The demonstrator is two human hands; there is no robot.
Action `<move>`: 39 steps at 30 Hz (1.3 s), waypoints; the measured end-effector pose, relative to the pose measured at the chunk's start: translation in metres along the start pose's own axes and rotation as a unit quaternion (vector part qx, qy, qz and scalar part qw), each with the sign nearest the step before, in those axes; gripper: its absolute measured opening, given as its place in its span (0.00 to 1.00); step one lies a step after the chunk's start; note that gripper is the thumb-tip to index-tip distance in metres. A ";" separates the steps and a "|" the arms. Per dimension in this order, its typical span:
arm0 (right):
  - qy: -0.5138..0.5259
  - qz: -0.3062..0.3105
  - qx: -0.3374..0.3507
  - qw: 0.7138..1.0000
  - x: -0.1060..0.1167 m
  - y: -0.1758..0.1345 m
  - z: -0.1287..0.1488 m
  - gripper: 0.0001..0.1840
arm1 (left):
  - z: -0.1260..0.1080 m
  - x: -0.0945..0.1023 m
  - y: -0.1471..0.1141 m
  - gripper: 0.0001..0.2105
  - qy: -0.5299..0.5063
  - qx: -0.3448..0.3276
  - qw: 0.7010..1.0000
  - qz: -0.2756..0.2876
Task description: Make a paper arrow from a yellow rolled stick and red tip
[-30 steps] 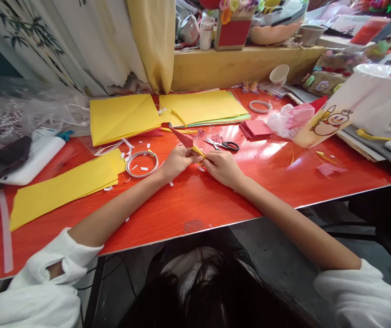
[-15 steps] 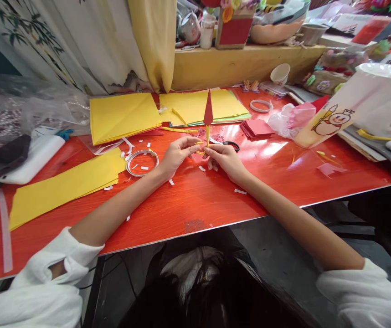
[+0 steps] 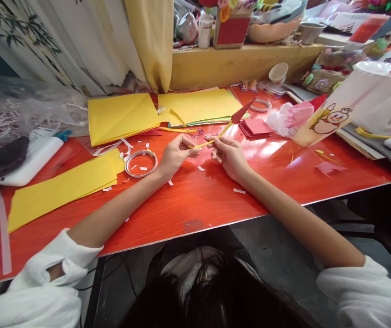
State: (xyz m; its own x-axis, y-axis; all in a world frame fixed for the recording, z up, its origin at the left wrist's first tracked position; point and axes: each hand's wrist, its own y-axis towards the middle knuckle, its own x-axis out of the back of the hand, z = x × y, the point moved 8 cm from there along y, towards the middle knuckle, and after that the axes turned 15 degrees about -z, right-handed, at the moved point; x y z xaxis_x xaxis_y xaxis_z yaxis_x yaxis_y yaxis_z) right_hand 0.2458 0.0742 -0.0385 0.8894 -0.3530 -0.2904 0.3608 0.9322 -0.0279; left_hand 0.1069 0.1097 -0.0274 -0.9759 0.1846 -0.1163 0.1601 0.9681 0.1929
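Observation:
A thin yellow paper strip [image 3: 225,129] runs between both hands just above the red table. At its far end sits a red folded paper point [image 3: 241,112], tilted up to the right. My left hand [image 3: 176,157] is closed, pinching the strip's near end between thumb and fingertips. With thumb and forefinger, my right hand [image 3: 232,158] grips the same strip partway along, below the red point; its other fingers are curled. The scissors are mostly hidden behind my right hand.
A white tape roll [image 3: 141,164] lies left of my hands among paper scraps. Yellow sheets [image 3: 123,116] are stacked behind, with cut yellow paper [image 3: 65,187] at left. Red paper squares [image 3: 255,128] lie behind my right hand. A large drink cup [image 3: 332,111] stands at right.
The red point has tipped from upright to leaning right, and the yellow strip now slants between my hands. My right hand has turned, covering most of the scissors.

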 end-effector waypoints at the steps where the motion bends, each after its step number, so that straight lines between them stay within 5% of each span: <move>1: 0.008 0.001 -0.007 1.000 0.000 0.000 0.000 0.05 | 0.000 0.001 -0.001 0.11 0.016 -0.007 1.000 -0.001; 6: 0.053 0.008 -0.029 0.998 -0.001 -0.001 0.003 0.03 | -0.021 -0.003 -0.016 0.09 0.162 -0.175 0.971 -0.003; 10: 0.046 0.017 0.013 0.999 -0.001 -0.002 0.008 0.08 | -0.034 -0.033 -0.040 0.09 0.245 -0.311 0.907 0.142; 12: 0.017 0.032 0.054 0.998 -0.004 -0.003 0.011 0.11 | -0.033 -0.035 -0.037 0.13 0.249 -0.279 0.913 0.160; 16: -0.107 0.100 0.129 0.981 -0.020 -0.013 0.011 0.16 | -0.028 -0.010 -0.013 0.15 0.182 -0.146 0.972 0.034; 21: -0.198 0.171 0.143 0.955 -0.033 -0.024 0.008 0.17 | -0.012 -0.009 -0.004 0.13 0.033 -0.043 0.997 0.059; 24: -0.213 0.206 0.109 0.949 -0.035 -0.026 0.002 0.17 | -0.010 -0.004 -0.002 0.11 -0.025 -0.021 0.999 0.026; 30: -0.248 0.208 0.126 0.938 -0.035 -0.026 0.000 0.18 | -0.011 -0.016 -0.011 0.13 0.027 -0.003 0.996 0.089; 36: -0.254 0.207 0.057 0.943 -0.035 -0.026 -0.005 0.19 | -0.010 0.006 0.001 0.13 0.032 -0.037 0.998 -0.035; 39: -0.251 0.221 0.051 0.941 -0.033 -0.028 -0.005 0.18 | -0.007 -0.002 -0.001 0.13 0.015 -0.012 1.000 0.015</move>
State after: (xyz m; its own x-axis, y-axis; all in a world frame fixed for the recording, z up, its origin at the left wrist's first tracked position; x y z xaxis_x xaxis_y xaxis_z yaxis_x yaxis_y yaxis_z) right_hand 0.2046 0.0602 -0.0329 0.9701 0.0496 0.2378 -0.0723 0.9935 0.0879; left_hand 0.1081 0.1077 -0.0209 -0.9747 0.2086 -0.0800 0.1869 0.9576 0.2193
